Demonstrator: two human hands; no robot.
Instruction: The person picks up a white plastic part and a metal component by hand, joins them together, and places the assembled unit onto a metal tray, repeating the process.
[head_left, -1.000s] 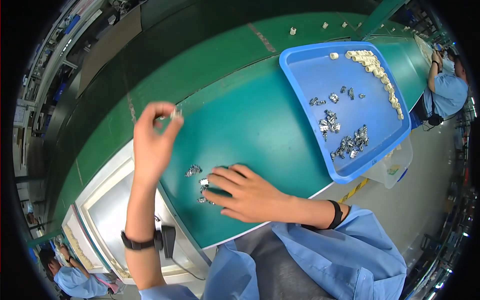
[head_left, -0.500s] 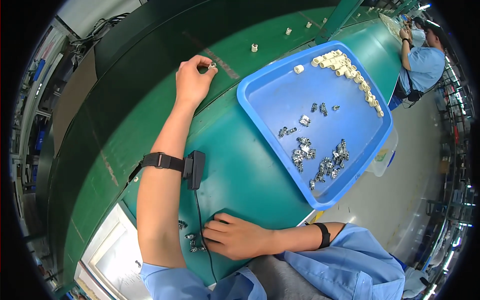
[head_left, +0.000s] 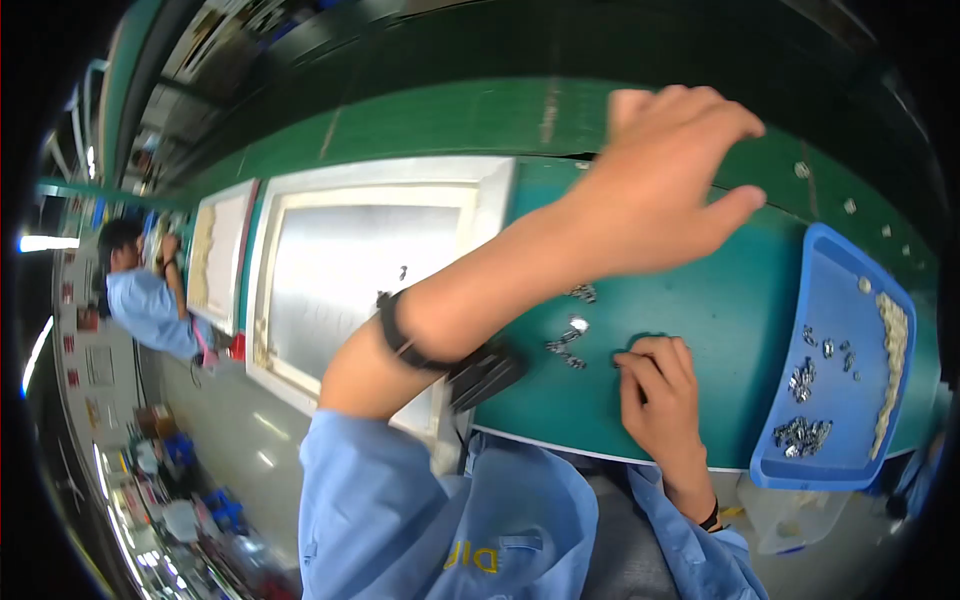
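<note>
My left hand (head_left: 680,180), slightly blurred, is raised over the green bench with thumb and fingers spread; nothing shows in it. A black strap on its forearm carries a black device (head_left: 487,378). My right hand (head_left: 662,395) rests on the green tabletop with curled fingers. At its fingertips is a tiny dark bit, too small to name. Left of it lie several small shiny metal clips (head_left: 570,350). A blue tray (head_left: 812,290) at the right holds metal clips (head_left: 803,437) and cream plastic rings (head_left: 893,340).
Small cream pieces (head_left: 801,170) stand in a row on the dark green strip behind the table. A white-framed panel (head_left: 490,185) lies left of the clips, partly under my left arm. At far left a person in blue (head_left: 145,300) works beside another framed panel (head_left: 222,260).
My view has swung left. My left hand has let go of the small cream piece, which now stands on the green strip, and has come back toward the left, opened.
</note>
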